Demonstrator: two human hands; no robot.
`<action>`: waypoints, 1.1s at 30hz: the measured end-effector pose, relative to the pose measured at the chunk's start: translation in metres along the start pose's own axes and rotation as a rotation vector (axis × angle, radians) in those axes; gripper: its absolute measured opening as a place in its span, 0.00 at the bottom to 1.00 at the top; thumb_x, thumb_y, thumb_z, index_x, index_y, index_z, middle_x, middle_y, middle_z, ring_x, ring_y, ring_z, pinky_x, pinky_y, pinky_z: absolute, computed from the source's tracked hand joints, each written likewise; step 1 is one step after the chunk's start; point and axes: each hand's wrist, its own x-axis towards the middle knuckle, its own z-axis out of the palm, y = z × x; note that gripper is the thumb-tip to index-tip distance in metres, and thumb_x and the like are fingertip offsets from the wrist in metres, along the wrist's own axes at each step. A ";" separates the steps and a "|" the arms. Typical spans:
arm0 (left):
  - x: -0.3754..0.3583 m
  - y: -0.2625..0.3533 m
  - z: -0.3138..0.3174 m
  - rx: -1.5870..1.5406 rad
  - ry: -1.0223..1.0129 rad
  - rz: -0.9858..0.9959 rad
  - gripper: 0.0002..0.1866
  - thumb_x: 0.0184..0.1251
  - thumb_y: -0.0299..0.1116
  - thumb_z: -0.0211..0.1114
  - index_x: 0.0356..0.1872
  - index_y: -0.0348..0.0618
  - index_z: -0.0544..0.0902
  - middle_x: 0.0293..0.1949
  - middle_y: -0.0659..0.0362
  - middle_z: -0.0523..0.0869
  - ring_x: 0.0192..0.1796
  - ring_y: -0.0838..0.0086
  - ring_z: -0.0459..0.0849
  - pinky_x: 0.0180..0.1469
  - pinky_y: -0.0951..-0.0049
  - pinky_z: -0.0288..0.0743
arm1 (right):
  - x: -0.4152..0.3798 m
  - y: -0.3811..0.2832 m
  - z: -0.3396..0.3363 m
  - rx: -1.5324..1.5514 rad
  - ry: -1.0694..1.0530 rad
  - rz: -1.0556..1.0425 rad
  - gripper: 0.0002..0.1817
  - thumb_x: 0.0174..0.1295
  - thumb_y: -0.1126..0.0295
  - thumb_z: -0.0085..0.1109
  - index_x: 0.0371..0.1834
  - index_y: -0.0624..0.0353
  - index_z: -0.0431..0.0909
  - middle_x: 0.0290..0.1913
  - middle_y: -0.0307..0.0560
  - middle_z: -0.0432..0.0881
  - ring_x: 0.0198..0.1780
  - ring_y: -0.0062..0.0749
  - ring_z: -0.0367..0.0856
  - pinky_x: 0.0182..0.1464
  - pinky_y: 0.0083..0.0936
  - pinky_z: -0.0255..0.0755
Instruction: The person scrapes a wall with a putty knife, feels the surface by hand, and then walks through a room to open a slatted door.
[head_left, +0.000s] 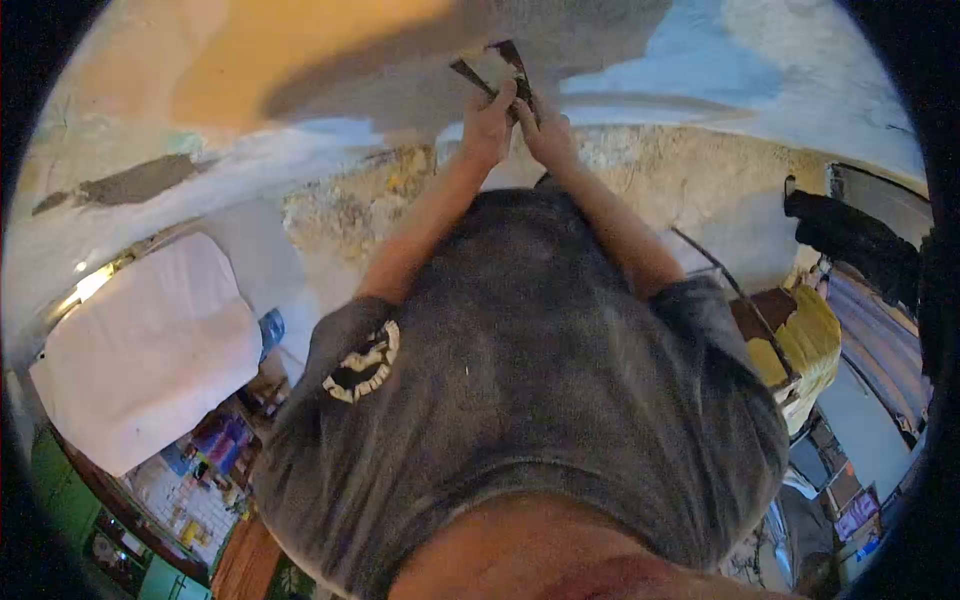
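Close together in front of me, both hands are closed. My left hand (487,127) grips a putty knife (470,76), its dark blade slanting up to the left. Beside it, my right hand (546,133) is closed on a second dark putty knife (517,68). The two blades form a V, with pale greyish filler (494,67) showing between them. My fingertips nearly meet at the base of the blades, where the handles are covered. Beyond them spreads a plastered surface (350,70) with grey, orange and bluish areas.
A band of peeling, stained wall (370,200) runs behind my forearms. To the left hangs a white sheet (150,350) above cluttered items. On the right are a thin dark bar (735,290), yellow cloth (815,330) and dark clothing (855,240).
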 end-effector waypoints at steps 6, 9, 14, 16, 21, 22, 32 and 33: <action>0.010 0.012 0.013 -0.022 0.009 -0.030 0.08 0.67 0.33 0.62 0.40 0.40 0.79 0.37 0.62 0.81 0.40 0.74 0.78 0.41 0.71 0.72 | 0.015 0.028 0.009 -0.033 -0.051 -0.006 0.26 0.69 0.47 0.41 0.61 0.53 0.69 0.27 0.60 0.82 0.31 0.61 0.80 0.34 0.50 0.73; 0.015 0.017 0.005 0.102 0.028 0.025 0.09 0.66 0.32 0.63 0.42 0.40 0.79 0.39 0.61 0.81 0.42 0.73 0.79 0.43 0.70 0.73 | 0.023 0.019 0.011 -0.061 -0.026 -0.023 0.26 0.68 0.46 0.41 0.58 0.52 0.70 0.22 0.62 0.79 0.26 0.62 0.78 0.29 0.51 0.71; 0.006 0.000 -0.006 0.119 0.067 -0.031 0.08 0.64 0.29 0.65 0.42 0.40 0.79 0.39 0.61 0.81 0.41 0.73 0.78 0.42 0.70 0.73 | -0.005 0.046 0.025 -0.035 -0.029 -0.056 0.26 0.68 0.47 0.41 0.59 0.52 0.70 0.21 0.64 0.78 0.25 0.63 0.77 0.27 0.52 0.69; 0.015 0.011 -0.001 0.082 0.096 -0.053 0.09 0.63 0.28 0.65 0.42 0.40 0.79 0.39 0.61 0.81 0.40 0.73 0.78 0.41 0.70 0.72 | 0.024 0.034 0.018 -0.022 -0.052 -0.049 0.26 0.68 0.47 0.41 0.58 0.53 0.70 0.21 0.64 0.78 0.25 0.64 0.77 0.27 0.52 0.69; -0.001 -0.005 -0.009 -0.029 0.153 -0.018 0.07 0.64 0.30 0.65 0.39 0.40 0.79 0.39 0.59 0.81 0.39 0.74 0.78 0.39 0.70 0.72 | 0.000 0.033 0.022 -0.097 0.050 -0.153 0.24 0.67 0.50 0.46 0.57 0.56 0.72 0.33 0.62 0.81 0.39 0.60 0.79 0.40 0.50 0.70; -0.003 -0.006 -0.011 0.126 0.106 0.060 0.06 0.65 0.31 0.64 0.38 0.39 0.79 0.36 0.59 0.81 0.37 0.74 0.78 0.38 0.70 0.72 | -0.004 0.024 0.019 -0.095 0.071 -0.213 0.24 0.67 0.51 0.46 0.57 0.57 0.72 0.35 0.62 0.82 0.42 0.60 0.79 0.42 0.50 0.70; 0.003 0.030 0.019 -0.065 0.058 0.015 0.07 0.66 0.32 0.62 0.33 0.38 0.80 0.30 0.59 0.81 0.27 0.73 0.78 0.33 0.70 0.71 | 0.034 0.007 0.015 0.078 0.002 -0.042 0.25 0.68 0.53 0.46 0.59 0.59 0.70 0.45 0.62 0.81 0.47 0.61 0.78 0.49 0.44 0.71; -0.017 0.016 0.011 -0.070 0.090 -0.027 0.07 0.66 0.32 0.62 0.33 0.38 0.80 0.30 0.59 0.81 0.27 0.73 0.78 0.33 0.70 0.71 | 0.010 0.002 0.017 0.132 0.052 -0.076 0.25 0.68 0.52 0.45 0.59 0.59 0.70 0.45 0.62 0.81 0.46 0.61 0.78 0.49 0.44 0.71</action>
